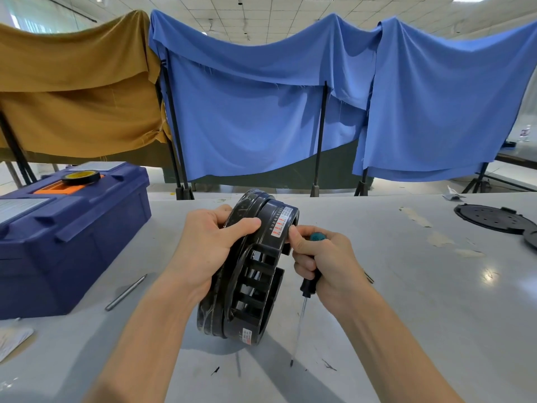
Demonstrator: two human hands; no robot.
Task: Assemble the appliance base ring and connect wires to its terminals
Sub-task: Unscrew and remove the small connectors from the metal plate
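Head view gives us the grey table (406, 286), the blue toolbox (72, 228) at left, and the black base ring (255, 286) standing on edge at centre. Our left hand (209, 242) grips its upper rim (thumb over the top); our right hand (322, 257) curls round a screwdriver (309, 283), tip down.

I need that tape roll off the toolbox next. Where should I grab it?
Come from above and pinch the tape roll across its outer rim: it lies flat on the toolbox lid, hole up, sides apparently free. Set the screwdriver down first.
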